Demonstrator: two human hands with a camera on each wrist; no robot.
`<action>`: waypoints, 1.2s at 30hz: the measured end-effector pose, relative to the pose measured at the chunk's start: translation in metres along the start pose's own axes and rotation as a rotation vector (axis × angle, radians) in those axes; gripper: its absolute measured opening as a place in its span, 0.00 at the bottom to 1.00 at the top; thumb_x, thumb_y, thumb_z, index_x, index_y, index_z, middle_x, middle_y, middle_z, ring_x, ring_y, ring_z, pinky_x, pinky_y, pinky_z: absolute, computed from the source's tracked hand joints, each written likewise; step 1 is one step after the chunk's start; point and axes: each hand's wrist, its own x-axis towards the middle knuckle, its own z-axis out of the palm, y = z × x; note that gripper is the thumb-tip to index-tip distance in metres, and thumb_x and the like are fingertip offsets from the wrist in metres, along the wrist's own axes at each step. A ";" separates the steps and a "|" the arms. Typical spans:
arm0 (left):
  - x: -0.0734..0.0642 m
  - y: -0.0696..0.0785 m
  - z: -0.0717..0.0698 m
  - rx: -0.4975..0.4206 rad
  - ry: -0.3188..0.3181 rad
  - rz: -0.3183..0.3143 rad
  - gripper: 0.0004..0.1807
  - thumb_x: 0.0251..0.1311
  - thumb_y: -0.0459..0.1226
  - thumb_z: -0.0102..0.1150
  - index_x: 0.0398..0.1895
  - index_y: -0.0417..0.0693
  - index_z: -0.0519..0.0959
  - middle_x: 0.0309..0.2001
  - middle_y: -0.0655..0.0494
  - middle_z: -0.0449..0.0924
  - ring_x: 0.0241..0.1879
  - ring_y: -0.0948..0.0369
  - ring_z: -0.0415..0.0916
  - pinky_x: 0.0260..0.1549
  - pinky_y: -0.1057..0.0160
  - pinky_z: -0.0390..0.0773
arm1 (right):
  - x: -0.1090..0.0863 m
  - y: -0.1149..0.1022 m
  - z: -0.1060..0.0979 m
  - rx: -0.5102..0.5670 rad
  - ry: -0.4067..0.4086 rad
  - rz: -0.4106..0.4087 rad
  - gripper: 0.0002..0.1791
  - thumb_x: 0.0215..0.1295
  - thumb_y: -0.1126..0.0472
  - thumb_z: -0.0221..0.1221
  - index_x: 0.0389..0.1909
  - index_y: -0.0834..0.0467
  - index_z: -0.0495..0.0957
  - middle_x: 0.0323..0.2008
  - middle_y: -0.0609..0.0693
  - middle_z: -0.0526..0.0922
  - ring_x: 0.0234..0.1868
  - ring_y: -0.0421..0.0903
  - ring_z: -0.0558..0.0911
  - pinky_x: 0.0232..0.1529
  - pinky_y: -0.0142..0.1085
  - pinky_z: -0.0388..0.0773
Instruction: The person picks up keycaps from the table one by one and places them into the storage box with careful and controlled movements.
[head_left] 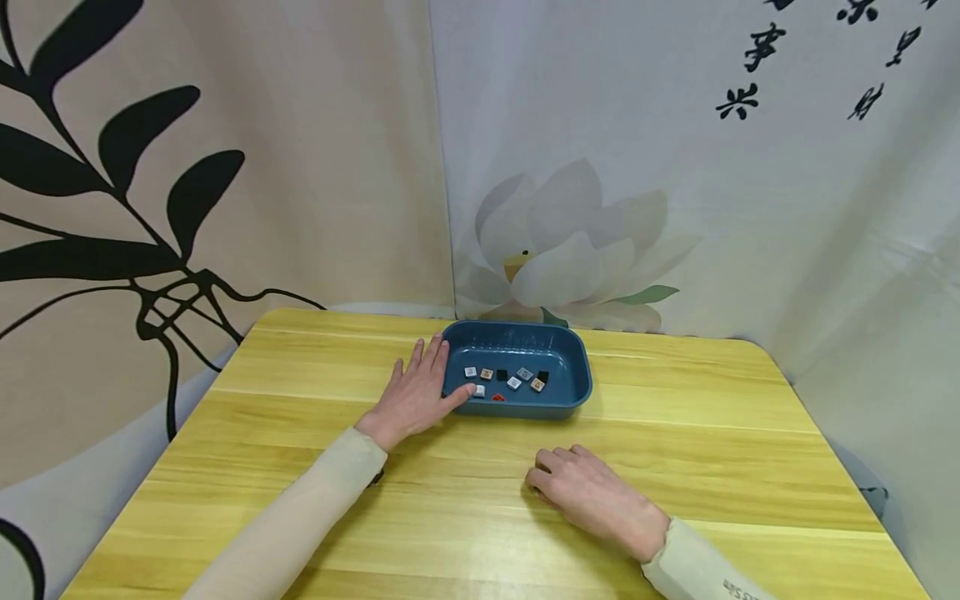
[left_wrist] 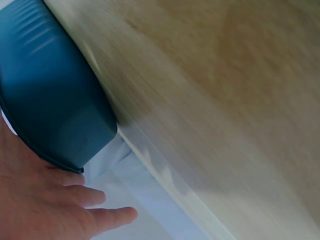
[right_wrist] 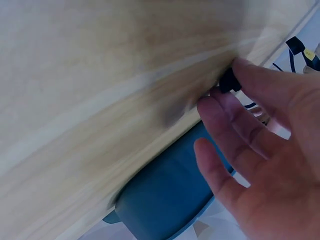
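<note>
A blue rectangular tray (head_left: pixel 577 350) stands near the table's far edge. Inside lie several small square blocks, among them a white one (head_left: pixel 470 372), a black one (head_left: pixel 502 376) and a red one (head_left: pixel 498 397). At the tray's left side is my left hand (head_left: pixel 412 392), fingers straight along the rim and thumb over the front left corner; the left wrist view shows this hand (left_wrist: pixel 55 200) against the tray's wall. Nearer to me, my right hand (head_left: pixel 588 500) pinches a small black block (right_wrist: pixel 229 81) between thumb and fingertips, just above the table. The head view hides that block.
The yellow wooden table (head_left: pixel 720 450) extends on both sides of the tray and in front of it. Behind the table hangs a pale curtain (head_left: pixel 360 167) with leaf, lotus and character prints.
</note>
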 end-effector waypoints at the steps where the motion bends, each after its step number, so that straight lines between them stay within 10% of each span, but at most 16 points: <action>1: 0.000 0.000 0.000 -0.001 -0.004 -0.003 0.57 0.69 0.73 0.39 0.83 0.39 0.45 0.84 0.44 0.36 0.82 0.41 0.35 0.73 0.31 0.46 | 0.000 0.000 0.000 -0.002 -0.001 0.001 0.04 0.72 0.61 0.62 0.40 0.48 0.83 0.33 0.41 0.75 0.35 0.40 0.75 0.39 0.37 0.75; 36: -0.001 0.000 -0.001 0.001 -0.008 0.011 0.56 0.70 0.72 0.38 0.84 0.38 0.45 0.84 0.44 0.36 0.82 0.41 0.36 0.73 0.31 0.48 | 0.027 0.038 -0.035 0.144 0.384 0.200 0.11 0.65 0.61 0.71 0.48 0.54 0.88 0.43 0.46 0.85 0.41 0.43 0.82 0.39 0.41 0.80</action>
